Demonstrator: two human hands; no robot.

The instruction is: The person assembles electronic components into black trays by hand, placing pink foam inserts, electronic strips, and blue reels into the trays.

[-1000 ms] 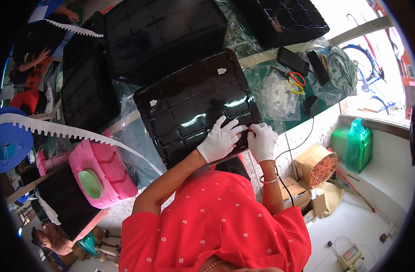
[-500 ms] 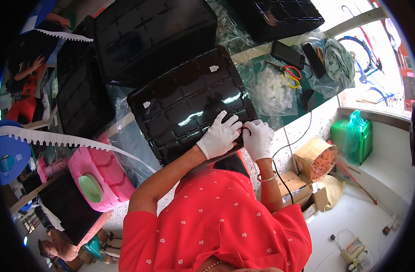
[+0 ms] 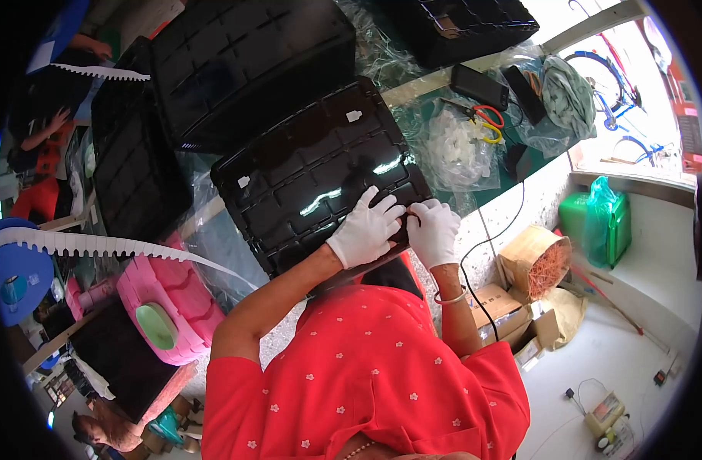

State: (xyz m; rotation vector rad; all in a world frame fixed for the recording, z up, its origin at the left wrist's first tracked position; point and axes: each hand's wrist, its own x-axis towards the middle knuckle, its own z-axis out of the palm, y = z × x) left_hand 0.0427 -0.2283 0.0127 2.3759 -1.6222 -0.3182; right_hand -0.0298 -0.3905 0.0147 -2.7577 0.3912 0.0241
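A glossy black plastic panel-like piece [image 3: 312,165] with moulded ribs lies tilted at the table's near edge. Two small white patches show on its far part. My left hand [image 3: 366,230], in a white glove, rests on the near right part with its fingers spread. Close beside it, my right hand [image 3: 434,231], also gloved, is at the piece's near right corner. Its thumb and forefinger are bent together in a pinch; whatever is between them is too small to tell. Bare fingertips show past the glove.
Larger black plastic boxes [image 3: 251,69] stand beyond and to the left. On the green table lie scissors with red and yellow handles [image 3: 489,125], a bag of small white parts [image 3: 458,149] and a black device [image 3: 480,84]. A black cable [image 3: 473,287] hangs at the right. Pink crates [image 3: 167,299] stand left.
The view has shifted slightly. My hands stay at the same corner of the black piece, with only small finger movement.
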